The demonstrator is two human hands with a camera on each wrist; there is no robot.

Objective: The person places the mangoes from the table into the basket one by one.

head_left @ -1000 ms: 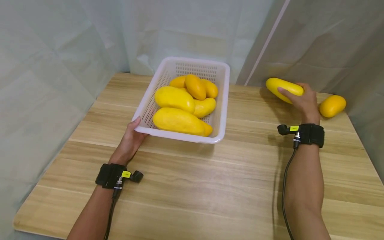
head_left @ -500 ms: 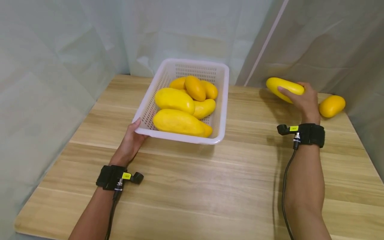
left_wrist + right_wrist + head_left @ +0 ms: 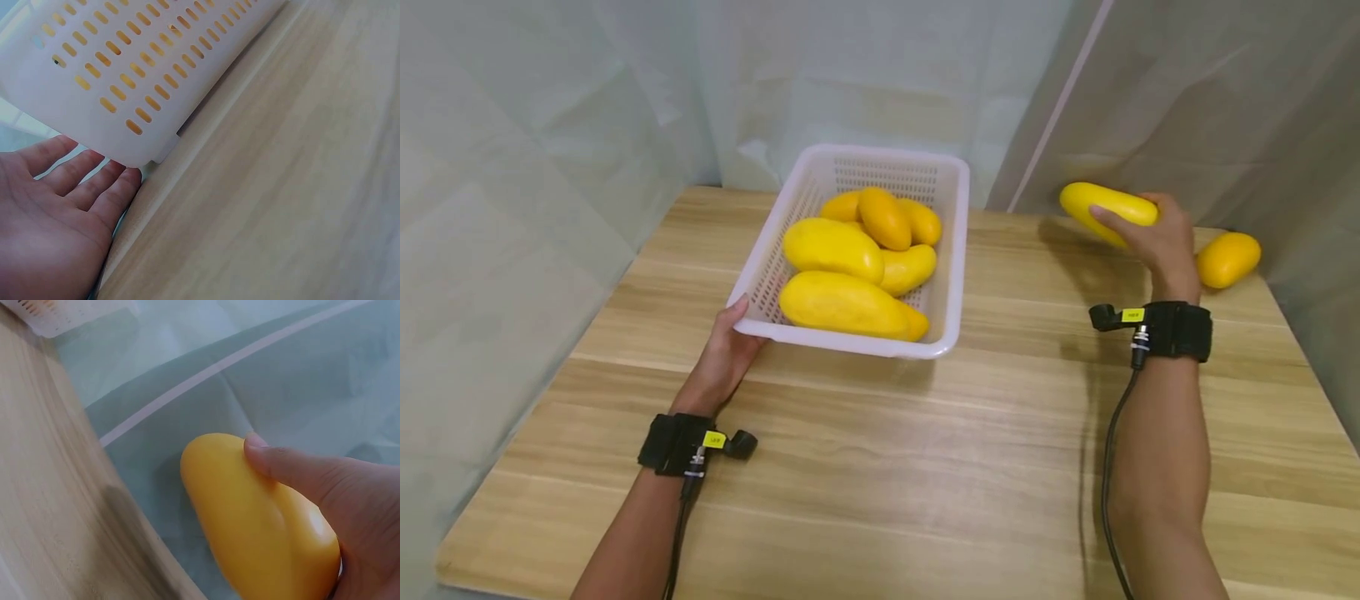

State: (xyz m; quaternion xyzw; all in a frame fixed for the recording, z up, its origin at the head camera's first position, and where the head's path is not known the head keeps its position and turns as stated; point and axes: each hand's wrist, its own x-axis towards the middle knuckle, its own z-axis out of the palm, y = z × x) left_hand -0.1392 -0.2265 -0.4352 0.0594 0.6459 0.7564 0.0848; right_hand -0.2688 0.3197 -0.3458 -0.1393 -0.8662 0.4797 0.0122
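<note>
A white plastic basket (image 3: 955, 275) stands at the middle of the table and holds several yellow and orange mangoes (image 3: 835, 304). My left hand (image 3: 724, 358) grips its near left corner, thumb over the rim. In the left wrist view the fingers (image 3: 112, 195) lie against the outside of that corner. At the back right my right hand (image 3: 1163, 242) holds a long yellow mango (image 3: 1097, 208) just above the table. Its thumb presses the near side in the right wrist view, where the other fingers are hidden. A smaller orange mango (image 3: 1228, 260) lies beside the right wrist.
The wooden table (image 3: 925, 483) has its back edge near a pale hanging sheet (image 3: 865, 75). Black wrist straps with cables (image 3: 1123, 400) run down along both forearms.
My right hand has raised the long yellow mango slightly. My left hand keeps its place at the basket's corner, and the view has shifted a little.
</note>
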